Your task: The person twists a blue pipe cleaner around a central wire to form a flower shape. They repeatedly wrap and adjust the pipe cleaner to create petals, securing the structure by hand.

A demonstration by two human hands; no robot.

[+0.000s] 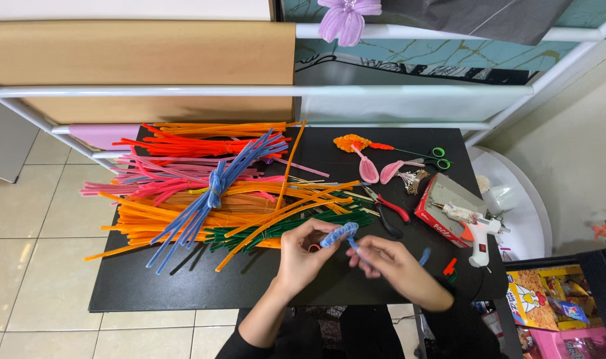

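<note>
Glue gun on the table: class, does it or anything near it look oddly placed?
The white glue gun lies tipped across a red box at the black table's right edge, its handle over the edge. Nothing looks spilled or broken.

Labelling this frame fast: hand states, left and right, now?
Left hand: closed, pinching the coiled end of the blue pipe cleaner.
Right hand: closed on the same pipe cleaner's straight end.
</note>
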